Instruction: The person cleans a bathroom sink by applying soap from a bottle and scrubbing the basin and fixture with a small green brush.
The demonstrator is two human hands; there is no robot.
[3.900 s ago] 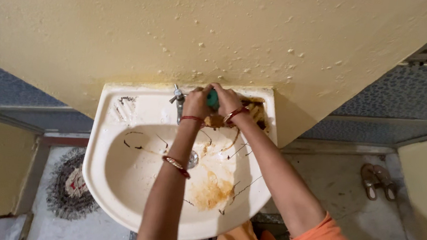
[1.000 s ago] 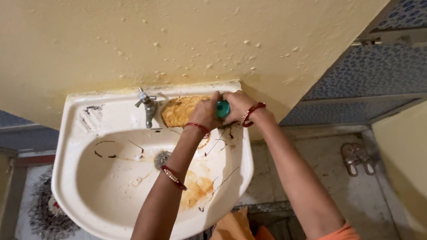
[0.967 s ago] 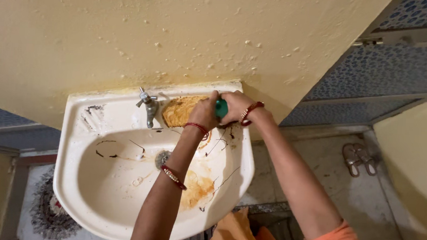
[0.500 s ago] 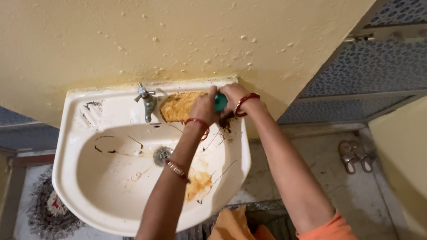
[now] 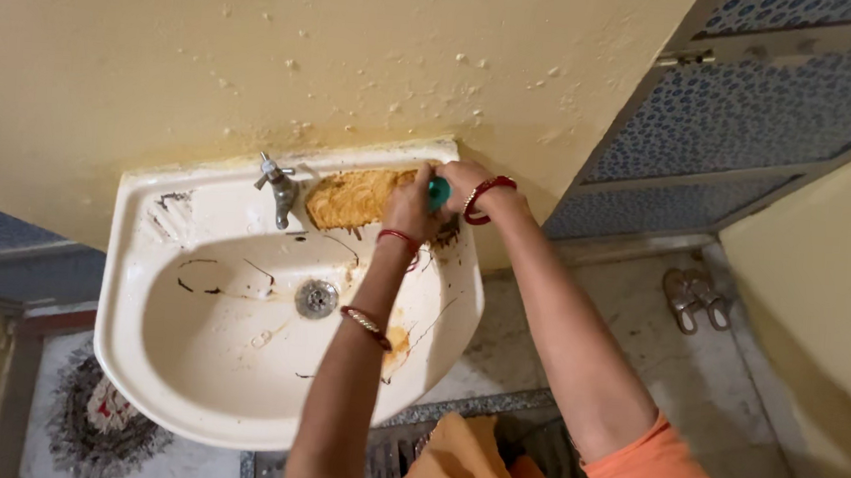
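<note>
A cream washbasin (image 5: pixel 165 391) hangs on a yellow wall, its bowl streaked with brown dirt. Both my hands press together on a green scrubber (image 5: pixel 439 192) at the basin's back right ledge. My left hand (image 5: pixel 410 206) grips it from the left, my right hand (image 5: pixel 462 180) from the right. An orange-brown smear (image 5: pixel 354 196) covers the ledge just left of my hands. A metal tap (image 5: pixel 279 191) stands further left, and the drain (image 5: pixel 316 298) sits in the bowl below it.
The yellow wall (image 5: pixel 259 48) rises right behind the basin. A patterned blue door (image 5: pixel 754 112) stands at the right. A pair of sandals (image 5: pixel 696 300) lies on the grey floor, a round mat (image 5: pixel 104 416) under the basin's left, a floor grate (image 5: pixel 400 457) below.
My hands with the scrubber have worked from the ledge's middle to its right end, leaving an orange smear behind. The brown patch in the bowl has shrunk. The view has shifted.
</note>
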